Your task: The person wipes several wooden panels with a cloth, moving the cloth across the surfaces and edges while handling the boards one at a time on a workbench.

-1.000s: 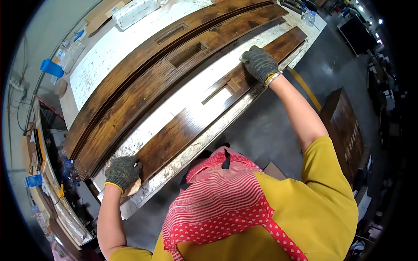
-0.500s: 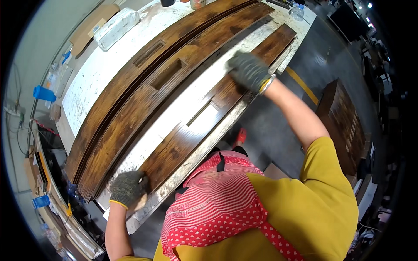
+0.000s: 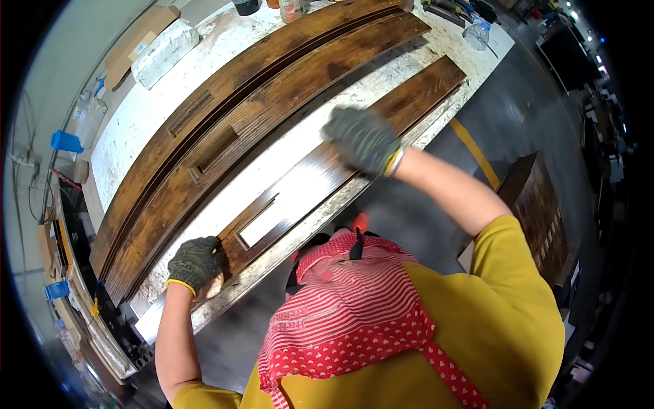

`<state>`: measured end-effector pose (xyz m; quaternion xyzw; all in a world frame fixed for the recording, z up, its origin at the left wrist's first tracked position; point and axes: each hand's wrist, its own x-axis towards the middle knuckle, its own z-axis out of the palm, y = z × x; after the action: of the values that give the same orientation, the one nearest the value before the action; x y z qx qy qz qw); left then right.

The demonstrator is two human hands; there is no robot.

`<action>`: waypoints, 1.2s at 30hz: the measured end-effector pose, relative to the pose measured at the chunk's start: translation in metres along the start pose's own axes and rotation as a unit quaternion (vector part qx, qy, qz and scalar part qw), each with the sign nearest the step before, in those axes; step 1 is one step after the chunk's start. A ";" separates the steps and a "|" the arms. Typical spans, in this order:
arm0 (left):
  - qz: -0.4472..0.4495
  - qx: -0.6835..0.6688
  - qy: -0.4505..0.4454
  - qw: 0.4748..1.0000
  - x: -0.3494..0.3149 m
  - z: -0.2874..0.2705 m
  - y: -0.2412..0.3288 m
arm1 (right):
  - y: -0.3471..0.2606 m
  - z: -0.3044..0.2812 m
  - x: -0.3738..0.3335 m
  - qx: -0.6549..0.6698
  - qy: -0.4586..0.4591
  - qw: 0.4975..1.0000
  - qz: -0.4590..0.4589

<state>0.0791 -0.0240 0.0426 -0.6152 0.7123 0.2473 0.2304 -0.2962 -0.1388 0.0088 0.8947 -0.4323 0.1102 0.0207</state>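
Note:
A long dark-brown wooden board [image 3: 415, 92] with a rectangular slot lies along the near edge of a white, stained worktable [image 3: 146, 123]. At its left end, my left hand [image 3: 196, 264] in a dark knit glove with a yellow cuff is closed around the board's end; a pale patch shows under the fingers, too unclear to name. My right hand [image 3: 363, 141], gloved alike, is over the board right of the slot. Motion smears its fingers, and anything beneath the palm is hidden. Beyond lie two similar slotted boards, the middle board [image 3: 279, 102] and the far board [image 3: 238, 75].
A clear plastic-wrapped block [image 3: 165, 53] and cardboard [image 3: 136, 41] lie at the far left. Jars [image 3: 291, 9], hand tools [image 3: 444, 13] and a clear bottle [image 3: 476, 35] stand along the back. A brown wooden piece [image 3: 535, 208] stands on the floor at right.
My right hand has moved left and nearer in the picture, still blurred. My left hand stays at the near board's left end. The whole view has shifted somewhat.

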 end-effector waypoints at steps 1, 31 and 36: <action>-0.003 -0.001 -0.001 1.000 0.000 -0.002 0.002 | -0.011 0.004 0.003 0.047 0.001 0.999 -0.025; 0.206 -0.023 0.179 0.962 0.039 -0.048 0.120 | 0.055 -0.017 -0.010 0.050 -0.079 0.995 0.036; 0.200 0.037 0.065 0.977 0.105 -0.077 0.207 | 0.142 -0.021 -0.022 -0.018 -0.078 0.990 0.117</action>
<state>-0.1420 -0.1276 0.0497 -0.4661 0.8431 0.2210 0.1519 -0.4240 -0.2082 0.0161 0.8436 -0.5359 0.0336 -0.0098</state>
